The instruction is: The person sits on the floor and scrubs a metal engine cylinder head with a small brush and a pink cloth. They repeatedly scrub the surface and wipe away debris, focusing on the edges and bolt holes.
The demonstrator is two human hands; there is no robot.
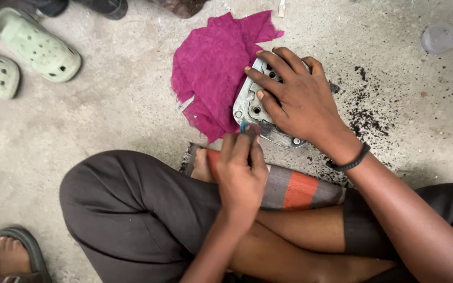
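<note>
Head view: person sat cross-legged on a concrete floor (106, 115), camera looking down at both hands.
Workpiece: grey metal casting (250, 107) with bolt holes lay flat on the floor at 12 o'clock from the knees, partly on a magenta cloth (211, 68) that spread toward 10 o'clock.
Right hand: right hand (300, 99) pressed palm-down over the casting, fingers splayed and bearing on its top face; grip was a hold-down, not a clench. Black wristband (349, 162) sat at the wrist.
Left hand: left hand (239, 173) was pinched closed on a small teal-handled tool (246, 127), tip touching the casting's near edge at 6 o'clock. Kind of tool too small to tell.
Mat: striped grey and orange mat (294, 188) lay under the legs, just beside the casting.
Debris: black scrapings (365, 112) lay scattered on the floor at 3 o'clock of the casting.
Surroundings: pale green clogs (35, 44) at 10 o'clock, well apart; another person's sandalled foot (11, 254) at 8 o'clock; clear plastic lid (439, 36) at 2 o'clock.
Technique note (judgement): scraping would go best with the right hand keeping firm downward weight so the part cannot slide, tool held shallow, short strokes directed away from the holding fingers.
</note>
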